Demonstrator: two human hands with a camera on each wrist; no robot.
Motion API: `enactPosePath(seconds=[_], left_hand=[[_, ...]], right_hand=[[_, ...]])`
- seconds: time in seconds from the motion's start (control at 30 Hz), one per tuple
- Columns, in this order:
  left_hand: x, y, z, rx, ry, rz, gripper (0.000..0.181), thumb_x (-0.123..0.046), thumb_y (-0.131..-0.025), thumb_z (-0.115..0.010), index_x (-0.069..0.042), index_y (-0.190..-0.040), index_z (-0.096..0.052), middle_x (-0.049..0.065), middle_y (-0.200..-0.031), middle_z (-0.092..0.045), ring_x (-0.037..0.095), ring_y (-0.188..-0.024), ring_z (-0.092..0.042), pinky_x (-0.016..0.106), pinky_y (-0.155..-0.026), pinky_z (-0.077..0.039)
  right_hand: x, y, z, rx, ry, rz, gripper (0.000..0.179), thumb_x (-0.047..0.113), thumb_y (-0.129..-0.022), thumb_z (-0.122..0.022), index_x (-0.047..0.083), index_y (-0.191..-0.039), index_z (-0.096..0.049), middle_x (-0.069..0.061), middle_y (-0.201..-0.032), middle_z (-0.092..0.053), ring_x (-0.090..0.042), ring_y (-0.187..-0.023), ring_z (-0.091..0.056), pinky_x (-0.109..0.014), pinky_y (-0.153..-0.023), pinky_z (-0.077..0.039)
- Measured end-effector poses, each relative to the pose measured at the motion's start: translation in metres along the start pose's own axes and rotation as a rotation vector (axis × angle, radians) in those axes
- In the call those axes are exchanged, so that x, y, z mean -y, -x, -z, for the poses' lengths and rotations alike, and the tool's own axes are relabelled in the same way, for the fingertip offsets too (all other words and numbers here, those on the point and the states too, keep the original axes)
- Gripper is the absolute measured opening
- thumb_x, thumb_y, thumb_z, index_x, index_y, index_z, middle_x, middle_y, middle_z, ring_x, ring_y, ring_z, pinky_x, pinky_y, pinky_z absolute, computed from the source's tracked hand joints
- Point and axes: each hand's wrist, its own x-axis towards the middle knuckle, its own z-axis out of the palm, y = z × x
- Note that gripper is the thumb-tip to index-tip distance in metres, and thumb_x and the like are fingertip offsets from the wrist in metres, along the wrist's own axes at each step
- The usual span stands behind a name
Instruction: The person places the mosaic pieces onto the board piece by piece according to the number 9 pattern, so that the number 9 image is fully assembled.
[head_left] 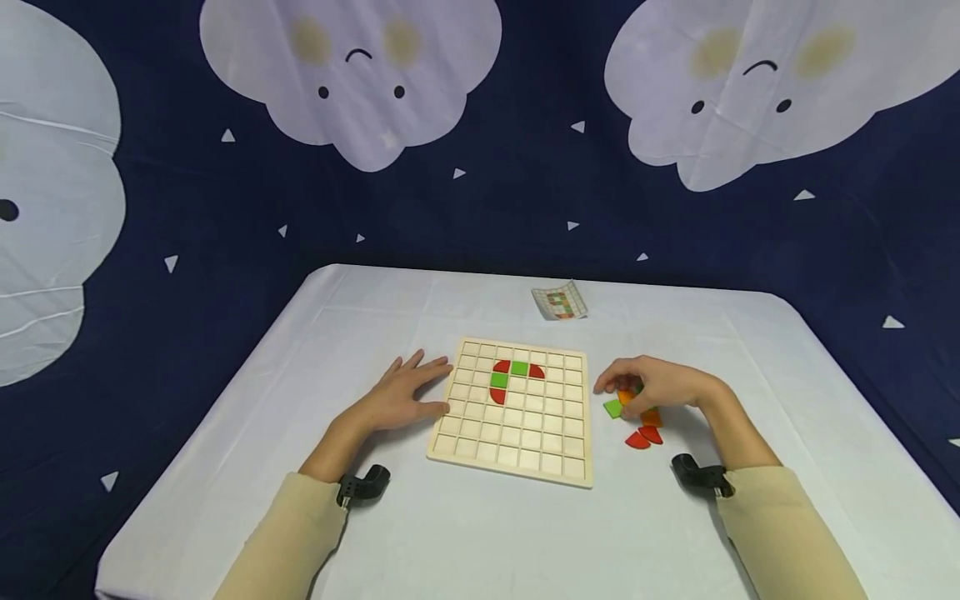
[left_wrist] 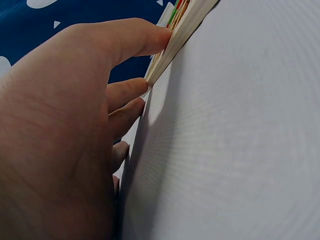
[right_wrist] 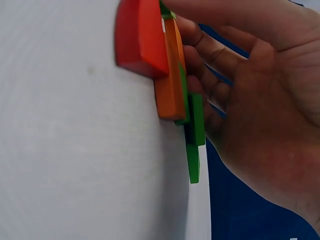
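A square wooden grid board [head_left: 512, 435] lies on the table. Set in its upper cells are red quarter-round pieces [head_left: 498, 396] and green square pieces [head_left: 519, 368]. My left hand [head_left: 401, 396], fingers spread, touches the board's left edge; thumb and index fingertips meet the rim in the left wrist view. My right hand [head_left: 667, 385] arches over a small pile of loose pieces right of the board, thumb and index fingertips apart. Around it show a light green square [head_left: 613, 409], orange pieces [right_wrist: 170, 95] and two red quarter-rounds [head_left: 637, 440]. The hand partly hides the pile.
A small pattern card [head_left: 560, 302] with curled corners lies at the back of the white-covered table [head_left: 480, 542]. Behind the table hangs a dark blue cloth [head_left: 517, 217] with clouds and small triangles. Black wrist cameras [head_left: 363, 484] sit at both cuffs.
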Motion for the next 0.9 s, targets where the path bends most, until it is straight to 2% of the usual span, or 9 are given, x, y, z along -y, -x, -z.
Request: enactPosePath(seconds=[0.23, 0.4, 0.63, 0.9], left_hand=[[-0.0001, -0.0001, 0.0002, -0.001, -0.006, 0.004, 0.071, -0.052, -0.085, -0.064, -0.022, -0.146, -0.044, -0.005, -0.153, -0.032, 0.027, -0.145, -0.008, 0.048, -0.115, 0.000], [0.0006, -0.0005, 0.0002, 0.004, -0.005, 0.002, 0.071, -0.052, -0.085, -0.064, -0.022, -0.146, -0.044, -0.005, -0.153, -0.032, 0.027, -0.145, -0.007, 0.048, -0.115, 0.001], [-0.0004, -0.0006, 0.0004, 0.001, -0.014, 0.014, 0.071, -0.052, -0.085, -0.064, -0.022, -0.146, -0.044, -0.005, -0.153, -0.032, 0.027, -0.145, -0.008, 0.048, -0.115, 0.001], [-0.0001, -0.0001, -0.0009, -0.002, -0.001, 0.023, 0.071, -0.052, -0.085, -0.064, -0.023, -0.146, -0.044, -0.007, -0.153, -0.031, 0.025, -0.145, -0.007, 0.047, -0.115, 0.001]], right_hand=[[0.0018, -0.0003, -0.0003, -0.022, 0.018, 0.002, 0.032, 0.013, -0.080, -0.077, 0.022, -0.110, -0.069, -0.002, -0.100, -0.061, -0.025, -0.092, -0.051, -0.038, -0.080, -0.046], [0.0025, -0.0008, -0.0005, -0.015, 0.012, 0.007, 0.035, 0.010, -0.079, -0.077, 0.022, -0.111, -0.069, 0.000, -0.104, -0.061, -0.025, -0.094, -0.050, -0.039, -0.083, -0.045], [0.0050, -0.0037, -0.0018, -0.004, 0.015, 0.020, 0.038, 0.006, -0.077, -0.075, 0.026, -0.109, -0.070, 0.000, -0.098, -0.062, -0.025, -0.088, -0.051, -0.035, -0.074, -0.046], [0.0041, -0.0051, -0.0042, -0.021, 0.046, 0.028, 0.033, 0.014, -0.079, -0.077, 0.025, -0.110, -0.071, 0.003, -0.101, -0.062, -0.023, -0.090, -0.052, -0.033, -0.076, -0.047]])
